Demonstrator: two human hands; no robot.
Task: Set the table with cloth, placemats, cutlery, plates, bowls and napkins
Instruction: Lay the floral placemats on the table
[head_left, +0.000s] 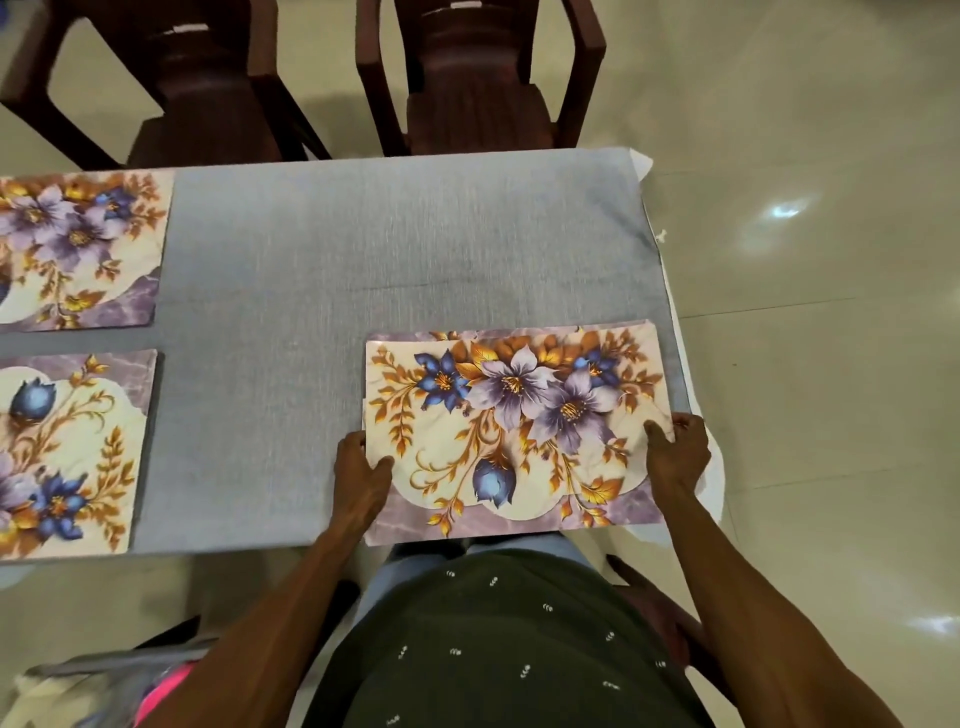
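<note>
Bare forearms reach forward from the bottom of the view, slightly bent, one to each short edge of a floral placemat (511, 431). The left hand (360, 474) grips the mat's left edge, thumb lying on the printed top and the other fingers curled under the edge. The right hand (678, 451) grips the right edge the same way — thumb on top, fingers wrapped round the side. A second mat's edge peeks out along the far side of the one held, so there looks to be more than one in the stack; how many cannot be told.

The held mat lies at the near right corner of the desk, its near edge about level with the desk's near edge. A grey-blue cloth (395, 249) covers the desk, with a white underlayer showing at the right end. Two more placemats lie flat at the left — a far left mat (78, 249) and a near left mat (67, 457), both cut by the frame edge and well apart from the held one.

Beyond the desk stand two dark brown chairs (478, 78), side by side. The floor (805, 312) is glossy cream tile with light reflections. Some fabric with a pink strip (166, 686) lies at the lower left.
</note>
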